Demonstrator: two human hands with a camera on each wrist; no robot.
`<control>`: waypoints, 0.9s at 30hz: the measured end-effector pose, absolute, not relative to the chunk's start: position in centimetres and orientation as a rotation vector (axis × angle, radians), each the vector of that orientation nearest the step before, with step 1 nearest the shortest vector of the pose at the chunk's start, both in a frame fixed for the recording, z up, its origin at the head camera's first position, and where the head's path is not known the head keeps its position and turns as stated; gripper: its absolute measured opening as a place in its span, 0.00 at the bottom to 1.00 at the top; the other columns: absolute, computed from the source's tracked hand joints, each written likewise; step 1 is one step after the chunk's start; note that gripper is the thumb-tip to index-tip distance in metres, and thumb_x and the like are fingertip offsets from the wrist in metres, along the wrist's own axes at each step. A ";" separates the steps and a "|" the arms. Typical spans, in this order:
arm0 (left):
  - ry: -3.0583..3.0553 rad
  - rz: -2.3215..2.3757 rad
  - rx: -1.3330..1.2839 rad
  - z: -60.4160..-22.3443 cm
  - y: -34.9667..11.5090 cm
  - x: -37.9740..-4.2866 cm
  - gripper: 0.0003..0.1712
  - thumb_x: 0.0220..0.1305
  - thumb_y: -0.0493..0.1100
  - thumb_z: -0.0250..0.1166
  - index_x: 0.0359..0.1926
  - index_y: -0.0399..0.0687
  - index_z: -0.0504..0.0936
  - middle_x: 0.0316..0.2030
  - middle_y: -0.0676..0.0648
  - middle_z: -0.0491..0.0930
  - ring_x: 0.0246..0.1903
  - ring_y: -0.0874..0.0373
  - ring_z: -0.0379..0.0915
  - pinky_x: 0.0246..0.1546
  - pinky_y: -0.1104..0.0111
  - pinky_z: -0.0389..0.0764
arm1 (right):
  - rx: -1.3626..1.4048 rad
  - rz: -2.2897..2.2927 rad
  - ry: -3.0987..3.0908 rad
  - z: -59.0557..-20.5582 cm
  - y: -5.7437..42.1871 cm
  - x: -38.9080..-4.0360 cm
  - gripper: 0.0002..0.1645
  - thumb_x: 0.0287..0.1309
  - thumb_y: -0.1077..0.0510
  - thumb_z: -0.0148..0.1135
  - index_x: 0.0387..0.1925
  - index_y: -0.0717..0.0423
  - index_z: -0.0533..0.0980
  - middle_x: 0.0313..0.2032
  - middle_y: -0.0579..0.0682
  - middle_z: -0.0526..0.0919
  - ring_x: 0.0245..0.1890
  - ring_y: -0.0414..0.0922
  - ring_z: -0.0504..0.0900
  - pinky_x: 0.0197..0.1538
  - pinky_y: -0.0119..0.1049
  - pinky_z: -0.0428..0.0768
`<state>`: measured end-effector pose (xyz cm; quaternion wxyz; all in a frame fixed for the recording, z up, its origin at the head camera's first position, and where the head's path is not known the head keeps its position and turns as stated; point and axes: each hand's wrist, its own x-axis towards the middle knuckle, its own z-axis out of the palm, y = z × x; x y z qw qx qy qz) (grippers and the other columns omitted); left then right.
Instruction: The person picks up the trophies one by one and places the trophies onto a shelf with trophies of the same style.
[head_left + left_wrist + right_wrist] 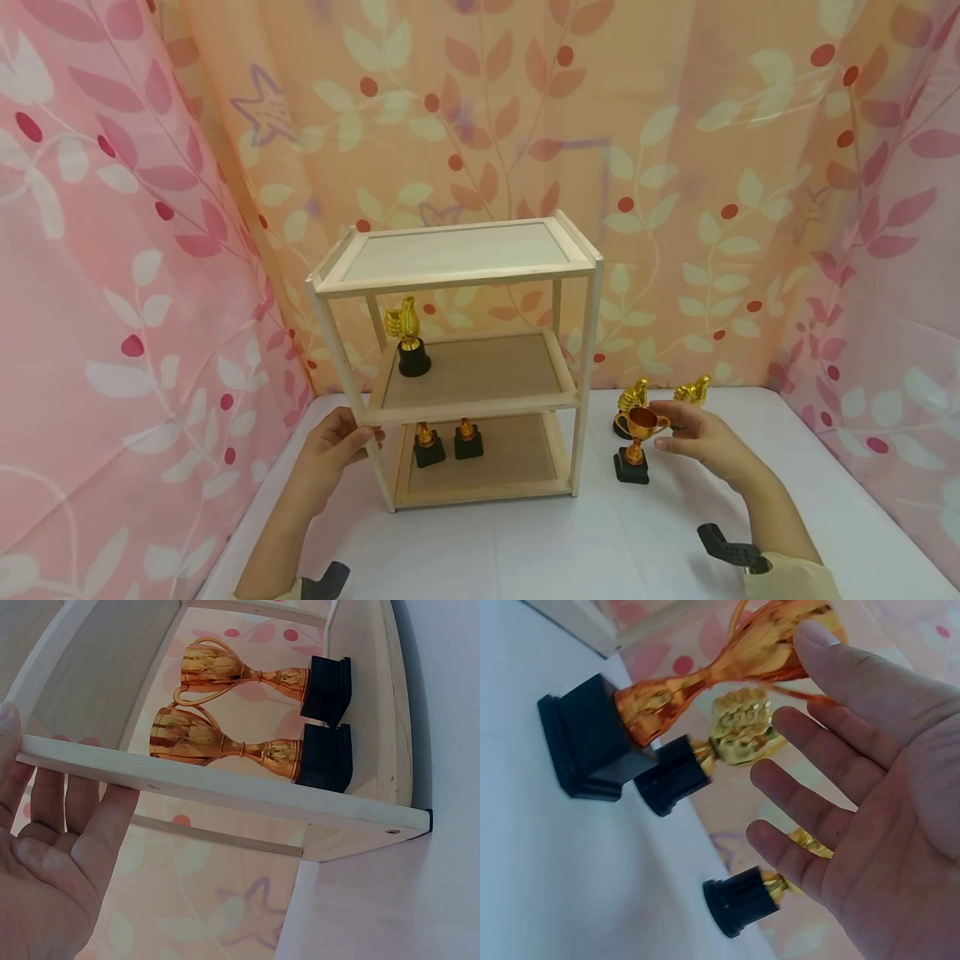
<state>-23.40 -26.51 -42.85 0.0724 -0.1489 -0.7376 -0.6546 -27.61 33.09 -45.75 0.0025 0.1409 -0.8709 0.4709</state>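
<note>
The wooden shelf (457, 367) is steadied at its front left post by the left hand (337, 442), fingers straight and flat against the wood, with nothing gripped. To the right, the cup trophy (637, 446) is seen standing upright on the white surface (600, 542), tall axis up and down. It is touched at its cup by the right hand (701, 437), whose grip is open with fingers spread, and which is by far the nearer hand.

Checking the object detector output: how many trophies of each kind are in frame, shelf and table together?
Gold cup trophies on square black bases: 3, two on the wooden shelf unit's bottom shelf, one on the white table by the right hand.
Gold thumbs-up trophies on round black bases: 3, one on the middle shelf, two on the table.
Total: 6
</note>
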 end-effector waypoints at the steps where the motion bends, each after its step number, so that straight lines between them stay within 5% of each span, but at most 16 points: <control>1: -2.214 -1.969 -0.449 -42.8 -26.5 -23.4 0.12 0.74 0.37 0.62 0.52 0.36 0.72 0.42 0.44 0.84 0.46 0.52 0.85 0.49 0.67 0.86 | 0.433 1.483 -2.744 -46.0 33.2 -27.7 0.39 0.62 0.50 0.72 0.71 0.56 0.69 0.64 0.61 0.77 0.63 0.61 0.76 0.52 0.26 0.79; 7: -2.221 -1.971 -0.448 -42.8 -26.5 -23.4 0.13 0.74 0.38 0.62 0.52 0.35 0.71 0.43 0.41 0.84 0.46 0.53 0.85 0.50 0.66 0.86 | 0.385 1.561 -2.797 -47.4 33.3 -28.1 0.42 0.62 0.54 0.72 0.72 0.62 0.65 0.61 0.66 0.78 0.61 0.67 0.77 0.54 0.43 0.85; 16: -2.220 -1.956 -0.450 -42.9 -26.5 -23.3 0.11 0.74 0.38 0.62 0.51 0.36 0.72 0.43 0.41 0.84 0.46 0.52 0.86 0.49 0.67 0.86 | 0.377 1.588 -2.853 -49.6 33.2 -28.8 0.37 0.61 0.53 0.73 0.65 0.65 0.69 0.60 0.66 0.79 0.63 0.65 0.76 0.60 0.58 0.80; 27: -2.210 -1.955 -0.466 -42.8 -26.5 -23.3 0.13 0.74 0.37 0.61 0.52 0.33 0.71 0.43 0.41 0.83 0.46 0.51 0.85 0.49 0.67 0.86 | 0.396 1.591 -2.864 -51.1 32.5 -29.2 0.40 0.56 0.55 0.76 0.65 0.68 0.70 0.61 0.67 0.79 0.61 0.64 0.78 0.61 0.60 0.79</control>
